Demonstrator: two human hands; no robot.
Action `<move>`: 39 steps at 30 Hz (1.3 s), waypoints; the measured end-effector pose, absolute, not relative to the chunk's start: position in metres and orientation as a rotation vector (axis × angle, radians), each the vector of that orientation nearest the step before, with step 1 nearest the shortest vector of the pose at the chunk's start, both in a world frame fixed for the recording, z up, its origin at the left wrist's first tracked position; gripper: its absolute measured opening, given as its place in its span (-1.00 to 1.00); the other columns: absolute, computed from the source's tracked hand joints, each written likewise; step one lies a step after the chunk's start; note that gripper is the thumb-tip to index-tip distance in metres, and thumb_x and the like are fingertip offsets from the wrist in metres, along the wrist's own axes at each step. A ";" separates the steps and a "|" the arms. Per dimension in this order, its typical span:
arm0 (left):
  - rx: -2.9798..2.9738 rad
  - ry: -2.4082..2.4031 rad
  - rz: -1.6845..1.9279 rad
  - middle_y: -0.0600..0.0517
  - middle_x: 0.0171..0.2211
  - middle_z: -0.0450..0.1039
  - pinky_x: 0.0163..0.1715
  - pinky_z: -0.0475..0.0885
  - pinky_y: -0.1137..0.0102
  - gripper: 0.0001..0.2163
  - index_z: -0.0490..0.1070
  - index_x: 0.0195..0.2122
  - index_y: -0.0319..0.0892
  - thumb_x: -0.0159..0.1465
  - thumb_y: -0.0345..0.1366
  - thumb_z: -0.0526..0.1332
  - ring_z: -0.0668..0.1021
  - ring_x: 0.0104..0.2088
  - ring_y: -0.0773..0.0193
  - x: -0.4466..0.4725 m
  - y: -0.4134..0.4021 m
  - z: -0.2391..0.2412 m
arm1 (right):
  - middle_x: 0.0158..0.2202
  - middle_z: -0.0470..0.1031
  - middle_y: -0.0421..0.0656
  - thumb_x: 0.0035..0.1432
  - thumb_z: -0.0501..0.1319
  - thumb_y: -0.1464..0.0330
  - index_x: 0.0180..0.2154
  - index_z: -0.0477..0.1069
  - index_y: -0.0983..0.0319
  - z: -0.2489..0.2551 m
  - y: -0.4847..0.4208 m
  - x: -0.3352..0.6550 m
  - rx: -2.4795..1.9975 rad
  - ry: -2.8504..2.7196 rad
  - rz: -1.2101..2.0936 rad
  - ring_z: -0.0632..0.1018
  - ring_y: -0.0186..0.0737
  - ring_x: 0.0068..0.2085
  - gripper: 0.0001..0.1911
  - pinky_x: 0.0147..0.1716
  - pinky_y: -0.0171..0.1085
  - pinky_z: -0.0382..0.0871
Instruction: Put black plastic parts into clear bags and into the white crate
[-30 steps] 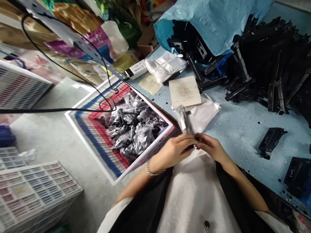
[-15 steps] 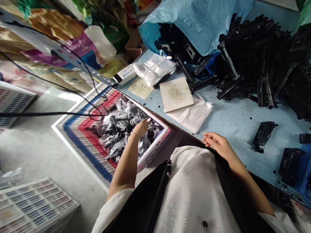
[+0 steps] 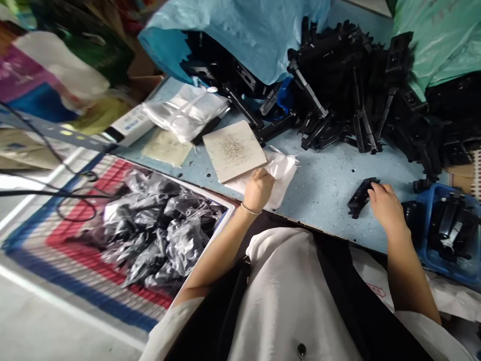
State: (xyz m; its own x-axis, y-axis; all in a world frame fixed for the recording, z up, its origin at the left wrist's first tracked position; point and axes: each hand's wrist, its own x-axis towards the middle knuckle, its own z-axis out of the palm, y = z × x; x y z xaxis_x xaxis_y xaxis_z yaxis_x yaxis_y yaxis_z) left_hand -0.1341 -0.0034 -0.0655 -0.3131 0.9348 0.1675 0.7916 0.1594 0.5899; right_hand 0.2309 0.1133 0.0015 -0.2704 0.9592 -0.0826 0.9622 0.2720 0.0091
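Left hand (image 3: 258, 188) down on the crinkly clear plastic bags (image 3: 282, 168), fingers curled onto the top sheet at the near edge of the speckled pale-blue bench (image 3: 323, 185); grip or mere press, cannot tell. Right hand (image 3: 384, 204) clasps one end of a small black moulded part (image 3: 358, 197) lying flat beside the blue bin (image 3: 443, 265). Square beige card (image 3: 233, 150) touches the bags. White box (image 3: 130, 124) carries blue lettering, too blurred to read.

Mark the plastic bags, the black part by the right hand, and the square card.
plastic bags (image 3: 283, 173): head view, bare right part of the pile.
black part (image 3: 356, 200): head view, its bare left half.
square card (image 3: 233, 149): head view, its middle.
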 end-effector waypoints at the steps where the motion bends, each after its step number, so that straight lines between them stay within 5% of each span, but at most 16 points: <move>1: 1.623 2.176 0.923 -0.13 -0.32 0.52 -0.13 0.51 0.24 -0.86 0.51 -0.46 -0.21 0.25 -0.39 0.23 0.56 -0.22 0.11 -0.140 -0.002 -0.067 | 0.18 0.42 0.11 0.40 -0.04 0.33 0.24 0.37 0.22 0.007 0.116 0.234 1.825 2.469 -0.076 0.53 0.14 0.03 -0.52 -0.06 0.00 0.46; 6: 1.285 2.010 0.996 0.00 -0.41 0.51 -0.27 0.46 0.31 -0.84 0.53 -0.43 -0.20 0.21 -0.23 0.28 0.53 -0.37 0.20 -0.171 -0.006 -0.063 | 0.47 0.09 0.00 0.11 -0.10 0.72 0.34 0.27 0.16 0.019 0.140 0.252 1.340 2.614 -0.076 0.19 0.19 0.41 -0.19 0.14 0.11 0.33; 8: 1.147 1.958 1.025 0.03 -0.45 0.51 -0.34 0.45 0.34 -0.82 0.54 -0.36 -0.21 0.20 -0.19 0.28 0.53 -0.40 0.22 -0.175 -0.008 -0.059 | 0.41 0.22 0.02 0.10 0.00 0.70 0.29 0.34 0.18 0.016 0.149 0.255 1.180 2.632 -0.190 0.19 0.23 0.40 -0.25 0.18 0.15 0.29; 11: 1.093 1.945 1.093 0.02 -0.42 0.55 -0.34 0.48 0.35 -0.83 0.53 -0.26 -0.22 0.19 -0.25 0.28 0.56 -0.42 0.24 -0.173 -0.009 -0.057 | 0.15 0.52 0.10 0.17 0.31 0.42 0.13 0.49 0.20 0.012 0.151 0.245 1.254 2.641 -0.509 0.44 0.28 0.20 -0.53 0.08 0.09 0.40; 16: 1.608 1.875 0.912 -0.08 -0.11 0.62 0.06 0.52 0.21 -0.74 0.61 -0.21 -0.17 0.25 -0.42 0.11 0.63 -0.07 0.12 -0.164 -0.006 -0.061 | -0.16 0.63 -0.02 0.11 0.37 -0.03 -0.06 0.52 0.22 -0.004 0.102 0.174 1.257 2.014 -2.156 0.62 -0.11 -0.33 -0.47 -0.41 -0.18 0.56; 19: 1.764 1.892 0.802 -0.11 0.08 0.55 0.13 0.51 0.22 -0.61 0.59 -0.03 -0.18 0.23 -0.49 0.06 0.60 0.06 0.11 -0.166 -0.005 -0.062 | -0.28 0.64 -0.02 0.17 0.31 -0.10 -0.14 0.52 0.30 -0.028 0.063 0.116 1.000 1.204 -2.893 0.61 -0.23 -0.40 -0.43 -0.55 -0.36 0.49; 22: 1.811 2.021 0.797 -0.15 0.16 0.49 0.16 0.51 0.23 -0.57 0.52 0.11 -0.22 0.27 -0.47 0.06 0.58 0.12 0.10 -0.173 -0.008 -0.058 | -0.38 0.62 -0.02 0.37 0.15 -0.01 -0.12 0.50 0.39 -0.050 0.043 0.076 1.032 0.521 -2.978 0.59 -0.33 -0.48 -0.46 -0.61 -0.46 0.47; 27: 2.091 1.899 0.890 -0.14 0.20 0.46 0.14 0.54 0.25 -0.54 0.39 0.26 -0.18 0.39 -0.50 -0.05 0.58 0.12 0.15 -0.154 -0.030 -0.034 | -0.32 0.64 0.03 0.47 0.01 0.05 -0.08 0.47 0.42 -0.057 0.045 0.060 0.997 0.190 -3.003 0.60 -0.31 -0.46 -0.46 -0.65 -0.48 0.46; 31: 2.268 1.549 1.035 -0.13 0.19 0.46 0.13 0.55 0.30 -0.49 0.28 0.32 -0.12 0.39 -0.57 -0.01 0.58 0.11 0.22 -0.120 -0.056 -0.015 | -0.37 0.62 -0.11 0.37 0.21 0.11 -0.20 0.49 0.31 -0.050 0.039 0.060 1.128 0.290 -3.129 0.60 -0.28 -0.44 -0.63 -0.57 -0.40 0.51; 36: 1.989 1.940 1.150 -0.22 0.24 0.33 0.04 0.59 0.22 -0.53 0.40 0.19 -0.14 0.33 -0.60 0.03 0.57 0.09 0.15 -0.116 -0.070 -0.022 | -0.44 0.60 -0.17 0.05 0.47 0.10 -0.28 0.53 0.26 -0.045 0.025 0.066 1.348 0.688 -3.194 0.56 -0.26 -0.47 -0.62 -0.55 -0.34 0.46; 39: 1.940 2.081 1.012 -0.29 0.37 0.17 0.17 0.51 0.12 -0.34 0.13 0.41 -0.15 0.26 -0.64 -0.02 0.40 0.31 0.00 -0.123 -0.066 -0.034 | -0.47 0.59 -0.18 0.02 0.48 0.08 -0.32 0.53 0.21 -0.046 0.024 0.071 1.419 0.646 -3.174 0.52 -0.28 -0.53 -0.64 -0.65 -0.37 0.37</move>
